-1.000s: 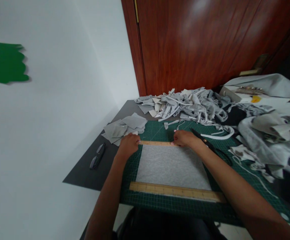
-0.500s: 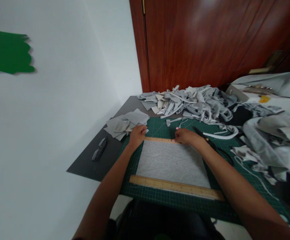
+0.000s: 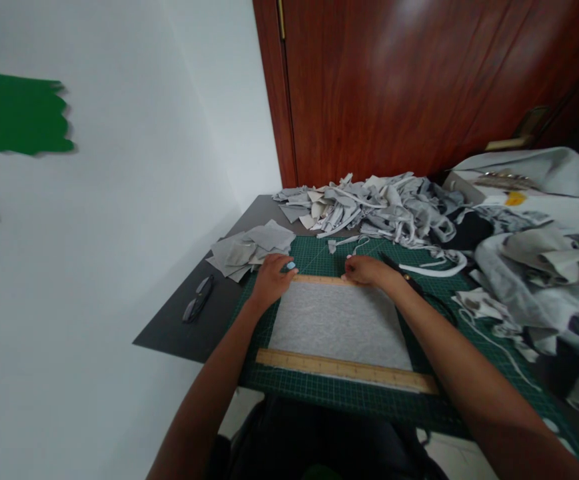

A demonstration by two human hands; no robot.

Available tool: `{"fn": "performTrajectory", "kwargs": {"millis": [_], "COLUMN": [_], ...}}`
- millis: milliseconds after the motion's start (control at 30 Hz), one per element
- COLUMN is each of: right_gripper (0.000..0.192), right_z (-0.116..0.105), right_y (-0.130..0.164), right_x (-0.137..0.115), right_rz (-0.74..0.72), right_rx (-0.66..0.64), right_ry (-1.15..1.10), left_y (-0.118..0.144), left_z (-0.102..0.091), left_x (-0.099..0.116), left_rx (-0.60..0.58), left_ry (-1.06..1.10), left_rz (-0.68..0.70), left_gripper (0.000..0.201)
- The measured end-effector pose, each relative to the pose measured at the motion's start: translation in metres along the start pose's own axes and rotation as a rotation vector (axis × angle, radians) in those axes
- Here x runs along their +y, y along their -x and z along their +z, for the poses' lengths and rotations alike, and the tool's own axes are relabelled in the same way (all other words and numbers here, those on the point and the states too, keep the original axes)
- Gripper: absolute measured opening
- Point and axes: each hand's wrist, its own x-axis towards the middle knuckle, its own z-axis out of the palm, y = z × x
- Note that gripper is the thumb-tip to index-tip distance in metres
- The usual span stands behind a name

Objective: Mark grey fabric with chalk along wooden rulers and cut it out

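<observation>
A grey fabric rectangle lies flat on a green cutting mat. A short wooden ruler lies along its far edge. My left hand presses the ruler's left end, with a small light-blue object at the fingertips. My right hand presses the ruler's right end with closed fingers. A long wooden ruler lies along the fabric's near edge, touched by neither hand.
A stack of cut grey squares sits left of the mat. Folded glasses lie on the dark table. A heap of grey scraps fills the back, more cloth the right. Black scissors lie by my right wrist.
My left hand slid slightly right along the short ruler's end, and a light-blue object now shows at its fingertips. The camera view shifted a little.
</observation>
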Motion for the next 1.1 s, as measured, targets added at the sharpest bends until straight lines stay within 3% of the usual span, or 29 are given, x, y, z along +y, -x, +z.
{"fn": "performTrajectory", "kwargs": {"millis": [133, 233, 333, 600, 833, 1033, 1100], "right_gripper": [0.024, 0.024, 0.022, 0.023, 0.026, 0.037, 0.032], "right_z": [-0.002, -0.004, -0.005, -0.007, -0.026, 0.017, 0.031], "right_y": [0.002, 0.003, 0.0, -0.006, 0.033, 0.067, 0.074], "right_x": [0.005, 0.007, 0.009, 0.013, 0.014, 0.027, 0.026], "right_rz": [-0.061, -0.09, -0.087, -0.023, 0.062, 0.194, 0.146], "right_rx": [-0.021, -0.038, -0.021, 0.066, 0.257, 0.44, 0.472], "right_ry": [-0.006, -0.011, -0.014, 0.019, 0.012, -0.06, -0.141], "left_y": [0.009, 0.014, 0.015, 0.013, 0.012, 0.003, 0.0], "left_z": [0.0, 0.005, 0.01, 0.013, 0.017, 0.025, 0.027], "left_x": [0.019, 0.032, 0.038, 0.037, 0.036, 0.033, 0.032], "left_rx": [-0.203, -0.368, -0.455, -0.481, -0.424, -0.387, -0.383], "left_ry": [0.085, 0.114, 0.066, -0.034, -0.027, 0.003, 0.008], "left_rz": [0.165, 0.286, 0.372, 0.328, 0.332, 0.356, 0.343], "left_gripper": [0.014, 0.03, 0.048, 0.054, 0.041, 0.026, 0.023]}}
